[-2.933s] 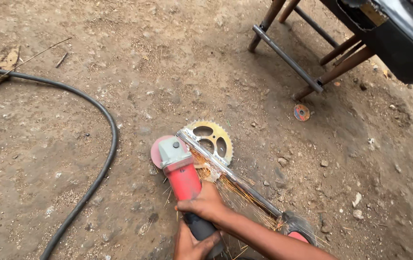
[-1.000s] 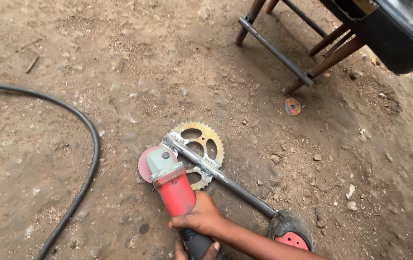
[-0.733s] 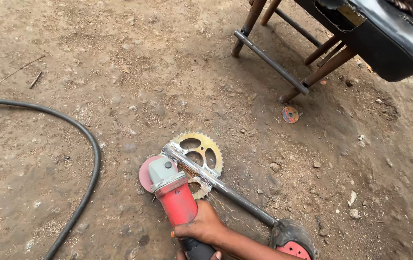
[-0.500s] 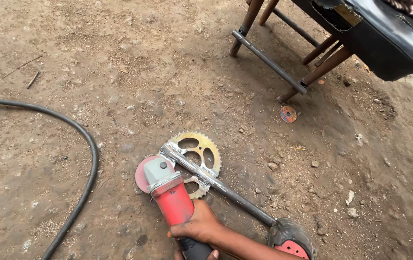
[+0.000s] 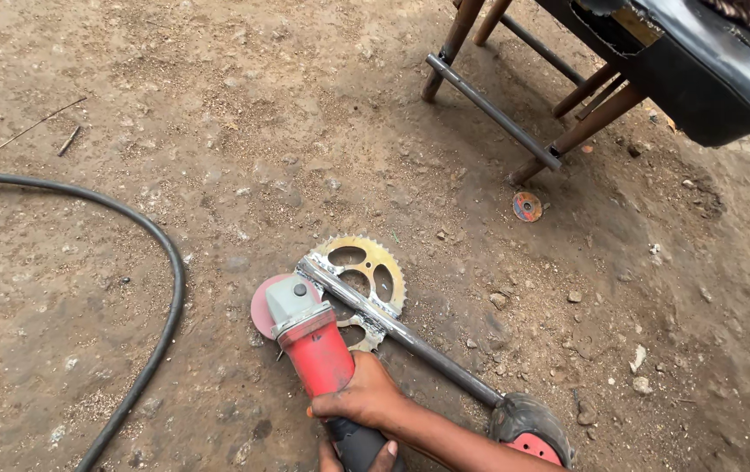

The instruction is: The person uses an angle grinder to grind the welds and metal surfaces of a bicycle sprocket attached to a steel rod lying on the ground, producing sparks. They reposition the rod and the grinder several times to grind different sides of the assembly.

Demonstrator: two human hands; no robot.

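Observation:
My right hand (image 5: 364,398) grips the red body of an angle grinder (image 5: 315,345) that lies low over the dirt ground. Its reddish disc (image 5: 261,308) sits at the left end of a grey metal bar (image 5: 410,336). The bar lies across a yellowish toothed sprocket (image 5: 366,262). Only the fingertips of my left hand (image 5: 353,454) show at the bottom edge, wrapped around the grinder's dark rear handle. A black and red shoe (image 5: 528,428) rests on the bar's near end.
A thick black cable (image 5: 161,262) curves across the ground on the left. A stool with wooden legs (image 5: 584,122), a metal crossbar and a black seat stands at the upper right. A small worn disc (image 5: 527,206) lies near it. Loose stones dot the dirt.
The view has drifted and the grinder sits slightly further left in it. Fine streaks beside my hand in the oldest frame are gone. Both hands stay on the grinder.

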